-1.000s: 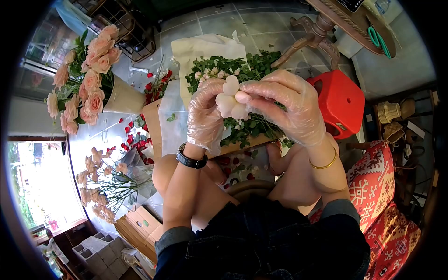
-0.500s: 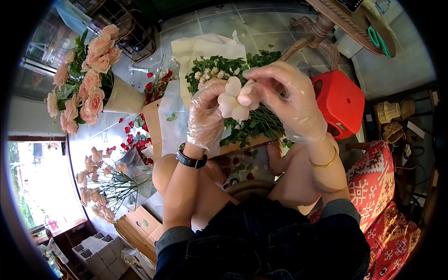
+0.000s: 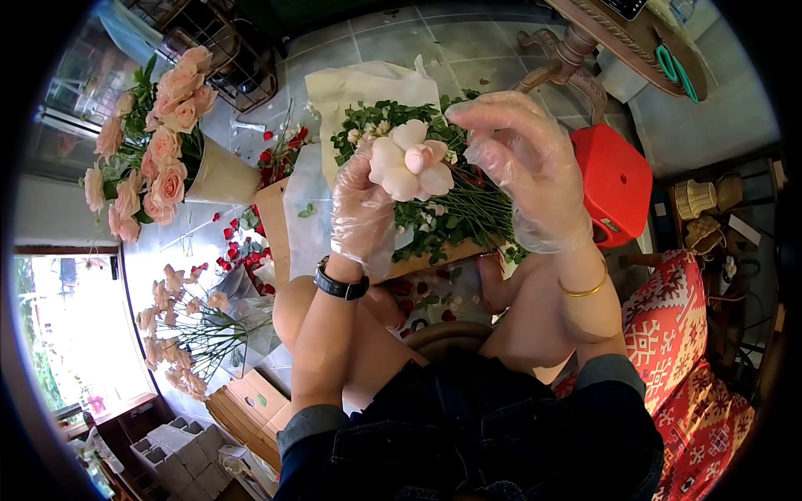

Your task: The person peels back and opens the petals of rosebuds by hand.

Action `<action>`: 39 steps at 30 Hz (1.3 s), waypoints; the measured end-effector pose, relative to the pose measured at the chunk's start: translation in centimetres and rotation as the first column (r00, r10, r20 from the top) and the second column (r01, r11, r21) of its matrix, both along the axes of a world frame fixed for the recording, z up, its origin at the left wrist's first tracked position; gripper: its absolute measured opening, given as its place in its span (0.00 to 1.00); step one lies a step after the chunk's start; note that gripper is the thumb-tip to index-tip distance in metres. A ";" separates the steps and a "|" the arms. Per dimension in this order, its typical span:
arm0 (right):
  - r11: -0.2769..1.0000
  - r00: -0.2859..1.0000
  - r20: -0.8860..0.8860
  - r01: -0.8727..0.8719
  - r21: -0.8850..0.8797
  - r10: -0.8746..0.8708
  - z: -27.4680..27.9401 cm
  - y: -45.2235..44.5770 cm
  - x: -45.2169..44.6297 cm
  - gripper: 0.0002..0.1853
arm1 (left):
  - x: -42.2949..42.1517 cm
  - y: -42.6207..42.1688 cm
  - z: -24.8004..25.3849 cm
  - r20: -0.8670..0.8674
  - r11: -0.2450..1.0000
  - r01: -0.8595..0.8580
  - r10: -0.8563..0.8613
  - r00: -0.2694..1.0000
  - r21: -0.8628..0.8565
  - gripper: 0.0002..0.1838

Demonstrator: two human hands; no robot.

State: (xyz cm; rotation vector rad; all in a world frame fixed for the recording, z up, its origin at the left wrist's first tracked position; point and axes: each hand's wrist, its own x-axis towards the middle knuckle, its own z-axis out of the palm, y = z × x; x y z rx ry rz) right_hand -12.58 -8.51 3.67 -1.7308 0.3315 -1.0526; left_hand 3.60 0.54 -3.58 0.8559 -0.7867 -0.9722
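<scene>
A pale pink rose (image 3: 420,159) with its outer petals spread wide around a tight centre is held in my left hand (image 3: 362,204), the fingers closed beneath the bloom. My right hand (image 3: 535,171) is raised to the right of the flower, apart from it, thumb and fingers parted with nothing visible between them. Both hands wear clear plastic gloves. Below them lies a bundle of green-leaved stems (image 3: 480,204) with small pale blooms, on paper (image 3: 351,83). The held rose's stem is hidden behind my left hand.
At left stand pink roses (image 3: 163,159) in a white bucket (image 3: 225,171), with more pale roses (image 3: 180,326) below. Red petals (image 3: 238,238) litter the tiled floor. A red plastic stool (image 3: 614,184) and a wooden table (image 3: 635,42) with green-handled scissors (image 3: 675,71) are at right.
My right hand has come off the rose and opened, moving slightly right. The rose has turned so its centre shows, and my left hand has shifted slightly left.
</scene>
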 end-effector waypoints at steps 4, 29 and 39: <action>0.873 0.988 -0.075 0.081 -0.481 -0.133 0.2 -0.2 -0.2 0.16 | -0.3 0.2 0.7 0.072 1.000 -0.012 0.011 0.997 0.021 0.22; 0.973 0.871 -0.445 -0.230 0.007 0.209 -4.0 2.5 4.9 0.16 | 2.0 1.4 2.6 -0.254 0.996 -0.045 0.025 0.967 -0.076 0.20; 0.989 0.948 -0.287 -0.147 -0.013 0.138 -1.8 4.4 10.1 0.08 | 7.8 9.9 7.2 0.282 0.970 -0.240 0.244 0.928 -0.049 0.21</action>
